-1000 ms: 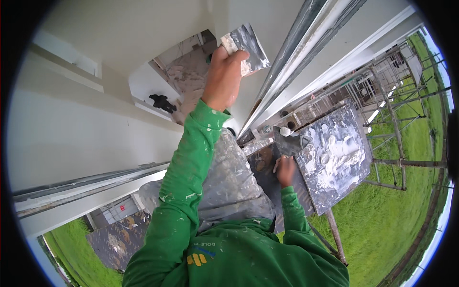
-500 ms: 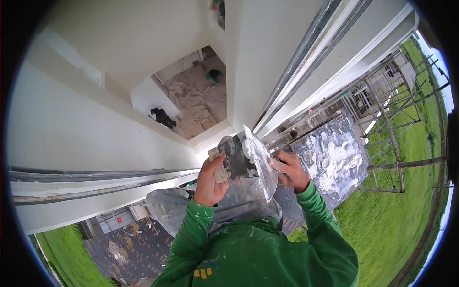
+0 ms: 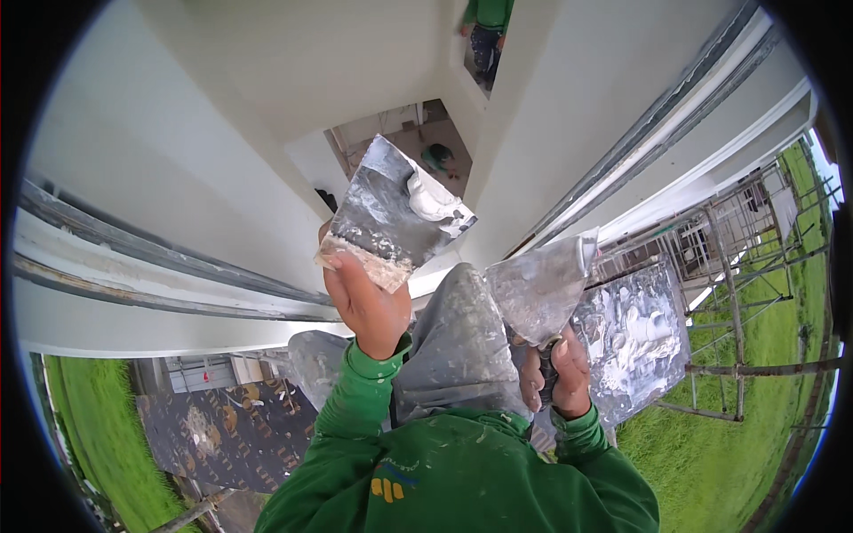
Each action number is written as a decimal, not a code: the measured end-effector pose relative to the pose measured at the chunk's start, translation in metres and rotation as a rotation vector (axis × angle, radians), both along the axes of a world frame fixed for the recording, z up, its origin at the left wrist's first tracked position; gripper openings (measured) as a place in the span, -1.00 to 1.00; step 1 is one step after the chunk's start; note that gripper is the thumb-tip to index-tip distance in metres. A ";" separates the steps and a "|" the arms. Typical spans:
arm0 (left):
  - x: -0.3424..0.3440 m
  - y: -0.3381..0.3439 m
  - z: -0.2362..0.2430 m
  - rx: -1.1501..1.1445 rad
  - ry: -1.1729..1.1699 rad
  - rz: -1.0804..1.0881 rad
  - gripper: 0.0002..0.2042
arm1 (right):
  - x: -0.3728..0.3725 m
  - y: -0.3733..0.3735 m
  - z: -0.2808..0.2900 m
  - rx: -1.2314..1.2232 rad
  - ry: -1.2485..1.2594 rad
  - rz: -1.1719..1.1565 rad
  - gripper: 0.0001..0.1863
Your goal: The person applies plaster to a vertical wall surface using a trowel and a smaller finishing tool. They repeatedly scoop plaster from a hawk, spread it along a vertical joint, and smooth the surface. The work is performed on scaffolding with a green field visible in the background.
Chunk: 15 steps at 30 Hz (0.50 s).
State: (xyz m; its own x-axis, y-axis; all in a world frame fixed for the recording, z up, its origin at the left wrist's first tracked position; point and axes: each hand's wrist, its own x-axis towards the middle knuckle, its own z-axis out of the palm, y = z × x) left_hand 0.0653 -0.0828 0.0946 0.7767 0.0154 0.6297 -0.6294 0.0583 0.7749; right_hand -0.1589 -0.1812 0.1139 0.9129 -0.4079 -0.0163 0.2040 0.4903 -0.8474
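Note:
My left hand [image 3: 366, 306] grips a flat metal plastering blade [image 3: 378, 200] by its crusted lower edge, thumb on top. A thick lump of white putty [image 3: 434, 199] clings to the blade's right side. Lower and to the right, my right hand [image 3: 573, 373] is wrapped round the dark handle [image 3: 551, 360] of a wide putty knife [image 3: 540, 289]. That knife's broad blade points up and away, filmed with thin white residue. The two blades are apart. The fingers under the left blade are partly hidden.
Right of my right hand lies a dark board [image 3: 635, 338] smeared with white putty. Scaffold poles [image 3: 733, 311] stand beyond it over grass. Pale walls with metal-edged ledges [image 3: 178, 266] rise ahead. Through openings I see one person [image 3: 487, 35] standing and another [image 3: 437, 158] lower down.
The two blades, together in front of me before, have separated. My left hand has raised its blade, putty side showing; my right hand has dropped lower, its knife turned upward.

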 end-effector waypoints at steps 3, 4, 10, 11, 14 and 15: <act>-0.013 -0.008 0.014 -0.199 0.245 -0.240 -0.50 | 0.016 0.012 0.011 0.139 0.015 0.117 -0.51; -0.014 -0.003 0.017 -0.228 0.246 -0.417 -0.49 | 0.022 0.010 0.012 0.125 0.046 0.129 -0.51; 0.002 0.055 -0.031 0.686 0.092 -1.223 -0.83 | 0.005 0.003 0.037 -0.084 0.141 0.079 -0.54; -0.002 0.067 -0.051 0.763 0.188 -1.202 -0.83 | -0.002 0.000 0.032 -0.253 0.158 0.039 -0.55; -0.019 0.082 -0.092 0.162 0.583 -0.807 -0.68 | -0.008 -0.024 0.001 -1.057 0.095 -0.066 -0.57; -0.021 0.088 -0.086 -0.045 0.863 -0.931 -0.69 | -0.005 -0.030 -0.013 -1.202 0.032 -0.079 -0.53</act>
State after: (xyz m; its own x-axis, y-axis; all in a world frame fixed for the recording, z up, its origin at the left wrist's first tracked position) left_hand 0.0445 0.0047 0.0084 0.6613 -0.7468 -0.0710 0.3697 0.2422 0.8970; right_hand -0.1636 -0.2114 0.1012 0.8910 -0.2327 0.3900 0.1680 -0.6290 -0.7590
